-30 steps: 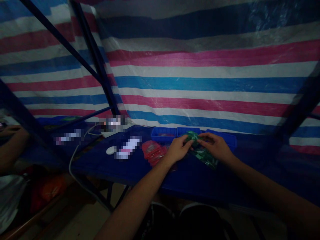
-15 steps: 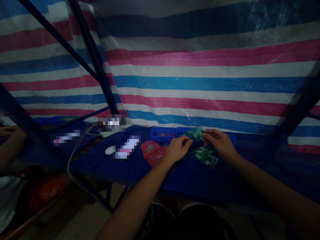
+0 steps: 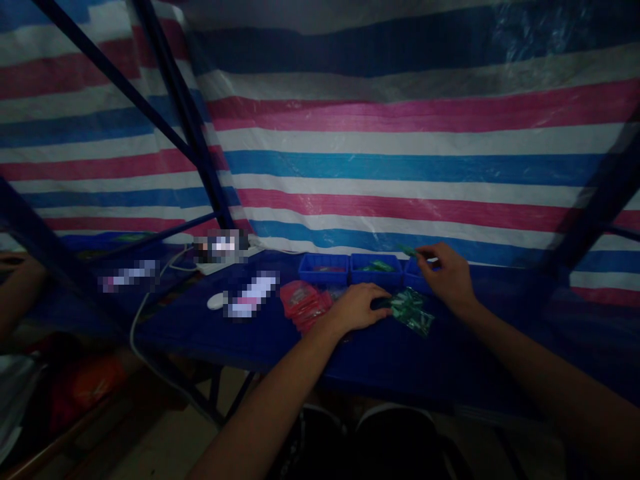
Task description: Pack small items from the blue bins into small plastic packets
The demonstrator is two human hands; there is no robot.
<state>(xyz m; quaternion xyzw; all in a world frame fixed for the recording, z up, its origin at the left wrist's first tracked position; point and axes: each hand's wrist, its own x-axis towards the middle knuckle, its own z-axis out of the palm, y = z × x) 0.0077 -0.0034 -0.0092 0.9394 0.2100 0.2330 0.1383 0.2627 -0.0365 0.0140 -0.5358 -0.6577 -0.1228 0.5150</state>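
My right hand (image 3: pixel 447 277) is raised over the rightmost blue bin (image 3: pixel 413 272), its thumb and fingertips pinched on a small green plastic packet (image 3: pixel 407 251). Lower and to the left, my left hand (image 3: pixel 361 308) rests near the table top with thumb and fingers apart. Its fingertips reach the left edge of several flat, shiny green packets (image 3: pixel 414 313) lying on the table. Beside my left wrist is an overlapping pile of red packets (image 3: pixel 303 303), partly covered by the forearm. What the packets contain is too dark to make out.
A left blue bin (image 3: pixel 323 275) and a middle blue bin (image 3: pixel 376 276) with green pieces stand along the striped sheet (image 3: pixel 400 200). A round white object (image 3: pixel 217 302) lies near a blurred-out phone-like shape (image 3: pixel 253 295). Another person's arm (image 3: pixel 20 287) shows at far left, beyond blue frame posts.
My right hand has moved up with a green packet, away from my left hand. The left hand has opened and lowered towards the green packets on the table. The middle bin now shows.
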